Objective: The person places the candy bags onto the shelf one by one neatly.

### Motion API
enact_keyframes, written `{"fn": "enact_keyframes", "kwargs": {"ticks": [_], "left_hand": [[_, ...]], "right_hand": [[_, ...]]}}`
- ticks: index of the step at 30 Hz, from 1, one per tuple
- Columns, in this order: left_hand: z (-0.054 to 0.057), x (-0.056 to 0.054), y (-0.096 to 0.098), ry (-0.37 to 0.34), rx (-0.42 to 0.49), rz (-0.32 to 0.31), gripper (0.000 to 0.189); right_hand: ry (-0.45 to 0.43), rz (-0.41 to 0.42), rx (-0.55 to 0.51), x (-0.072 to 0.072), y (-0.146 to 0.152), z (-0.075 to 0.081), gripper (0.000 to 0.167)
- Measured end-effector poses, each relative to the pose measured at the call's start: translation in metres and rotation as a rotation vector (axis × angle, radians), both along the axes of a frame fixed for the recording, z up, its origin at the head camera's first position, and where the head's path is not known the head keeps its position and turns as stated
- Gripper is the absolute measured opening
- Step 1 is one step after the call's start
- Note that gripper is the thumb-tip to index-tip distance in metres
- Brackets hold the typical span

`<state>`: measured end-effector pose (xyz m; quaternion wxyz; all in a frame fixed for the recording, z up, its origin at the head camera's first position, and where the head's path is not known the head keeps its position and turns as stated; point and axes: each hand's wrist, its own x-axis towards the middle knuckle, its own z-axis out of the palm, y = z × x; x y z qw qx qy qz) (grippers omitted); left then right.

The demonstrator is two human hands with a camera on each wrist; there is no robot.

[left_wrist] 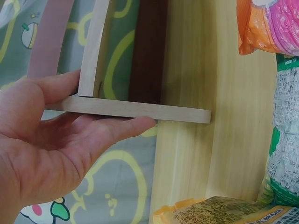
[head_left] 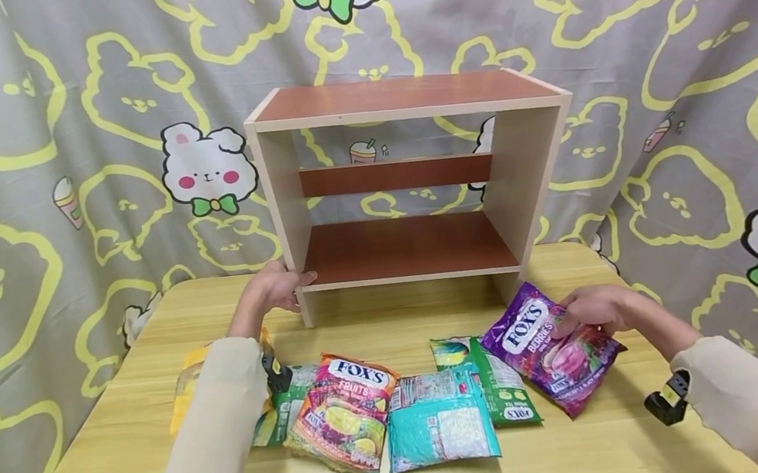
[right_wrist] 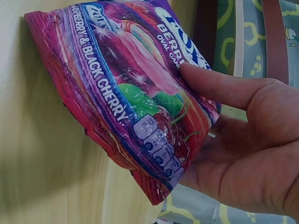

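A small wooden shelf unit (head_left: 405, 97) with a red-brown top and middle board stands at the back of the table. My left hand (head_left: 277, 285) grips the front edge of its left side panel (left_wrist: 135, 108), thumb on the inner side by the middle board and fingers along the outer face. In my right hand (head_left: 594, 311) is a purple bag of Fox's berries candy (head_left: 539, 351), pinched at its right edge with the thumb on the printed front. The bag is tilted, right of the shelf's front leg. In the right wrist view, the bag (right_wrist: 135, 88) hangs over the table.
Several candy bags lie in front of the shelf: an orange fruits bag (head_left: 347, 420), a teal bag (head_left: 439, 425), a green bag (head_left: 509, 389), another green bag (head_left: 293, 402) and a yellow bag (head_left: 187, 375) partly behind my left sleeve. A patterned curtain (head_left: 129, 140) hangs behind the table.
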<state>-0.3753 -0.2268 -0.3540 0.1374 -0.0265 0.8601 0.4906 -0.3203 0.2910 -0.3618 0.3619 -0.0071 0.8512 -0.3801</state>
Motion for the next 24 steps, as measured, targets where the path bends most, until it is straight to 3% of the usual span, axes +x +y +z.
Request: {"fn": "enact_keyframes", "kwargs": {"ticks": [14, 24], "left_hand": [[-0.003, -0.004, 0.0, 0.002, 0.02, -0.011, 0.069], [-0.002, -0.001, -0.001, 0.004, 0.004, -0.011, 0.068]], "right_hand": [[0.128, 0.028, 0.051, 0.007, -0.008, 0.011, 0.028], [0.22, 0.057, 0.09, 0.009, -0.022, 0.028, 0.022]]}}
